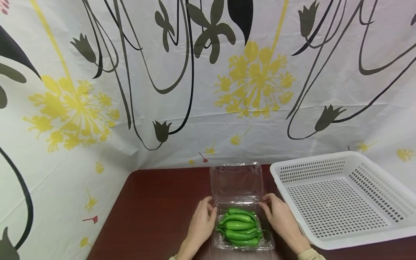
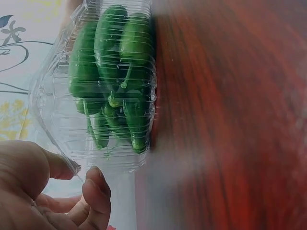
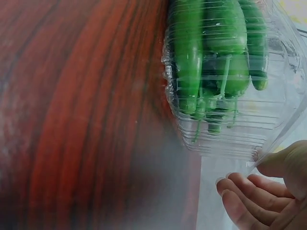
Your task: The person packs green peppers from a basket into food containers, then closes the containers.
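A clear plastic clamshell container point(image 1: 268, 242) stands on the table with its lid point(image 1: 237, 182) raised at the back. Inside lie several green peppers point(image 1: 239, 226), stacked crosswise in the base. My left hand point(image 1: 202, 221) is at the container's back left corner; thumb and fingertips pinch the rim there in the left wrist view. At the back right corner, my right hand point(image 1: 282, 216) holds the rim, its thumb on the plastic and the other fingers behind the edge. Through the ribbed walls, pepper stems point(image 3: 225, 76) show in the right wrist view.
A white perforated plastic basket point(image 1: 354, 236) stands to the right, close beside the right forearm. Dark red wood table point(image 1: 156, 216) extends to the left of the container. Behind and at the sides hangs a floral-printed sheet point(image 1: 201, 104).
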A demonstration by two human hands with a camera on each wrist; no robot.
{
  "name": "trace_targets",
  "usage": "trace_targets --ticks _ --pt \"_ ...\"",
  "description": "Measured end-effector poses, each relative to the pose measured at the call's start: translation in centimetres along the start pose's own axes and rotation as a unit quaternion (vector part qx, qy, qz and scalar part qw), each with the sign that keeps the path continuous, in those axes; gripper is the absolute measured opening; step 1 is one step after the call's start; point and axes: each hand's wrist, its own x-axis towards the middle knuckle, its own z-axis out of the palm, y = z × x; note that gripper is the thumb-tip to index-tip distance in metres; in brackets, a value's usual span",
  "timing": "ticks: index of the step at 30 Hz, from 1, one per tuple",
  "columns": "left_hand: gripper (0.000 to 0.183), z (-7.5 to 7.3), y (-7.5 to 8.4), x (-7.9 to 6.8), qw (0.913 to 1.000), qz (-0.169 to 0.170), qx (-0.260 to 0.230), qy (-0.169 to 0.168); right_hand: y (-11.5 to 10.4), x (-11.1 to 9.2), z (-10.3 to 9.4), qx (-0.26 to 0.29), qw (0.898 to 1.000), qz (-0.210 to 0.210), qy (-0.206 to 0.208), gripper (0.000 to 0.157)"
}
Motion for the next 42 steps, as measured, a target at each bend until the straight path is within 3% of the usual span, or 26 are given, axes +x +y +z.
trace_targets --ticks 8,21,32,42 --pt "0.031 0.0 -0.3 0.1 0.9997 0.001 -0.025 -0.008 0.3 -0.1 0.2 0.037 0.999 0.003 0.010 0.029" --pt "0.026 -0.2 -0.9 0.4 0.9966 0.022 -0.079 0.000 1.0 -0.2 0.2 0.098 0.994 -0.037 0.033 0.037" --pt "0.023 -0.4 -1.4 0.3 0.9890 0.012 -0.147 -0.007 1.2 -0.6 0.0 0.051 0.996 -0.062 0.038 0.040" --pt "0.018 -0.6 -1.7 0.2 0.9788 -0.010 -0.204 -0.017 1.6 -0.9 0.1 0.083 0.993 -0.077 0.024 0.043"
